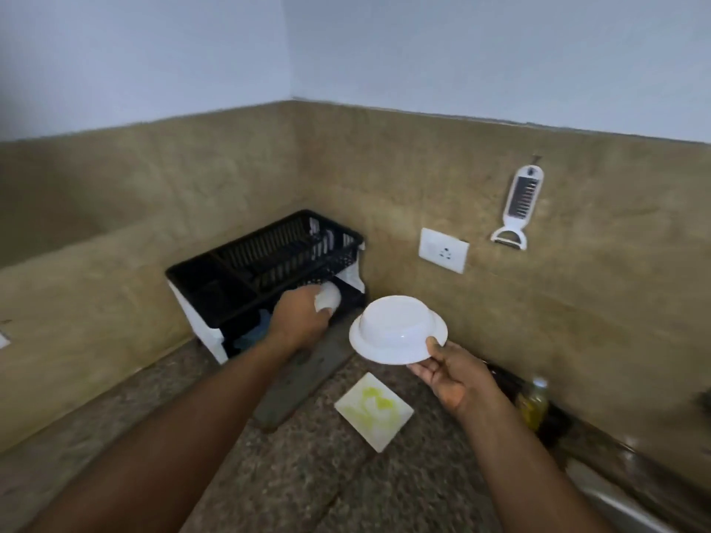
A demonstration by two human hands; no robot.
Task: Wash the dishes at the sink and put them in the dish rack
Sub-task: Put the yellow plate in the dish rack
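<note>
While both arms reach over the speckled granite counter (315, 490), one black plastic dish rack (265, 259) with slatted, lattice-like walls stands on white legs in the corner at about ten o'clock; its upper tray shows no dishes I can make out, and something blue sits dimly in the lower tier. The left hand (298, 321) grips one small white cup (329, 298), blurred, at the rack's lower front edge, fingers wrapped around it. Below centre, at six o'clock, one square white tile-like plate (374, 411) smeared with yellow-green lies flat on the counter. The right hand (448, 373) pinches the wide rim of one smooth white round bowl (398, 328), held upside down in the air, apart from the rack. At two o'clock, one white wall socket (443, 250) and one hanging white slicer (517, 207) sit on the mottled tan backsplash. At four o'clock stands one bottle (533, 403) of yellow liquid beside the metal sink (615, 502) edge.
</note>
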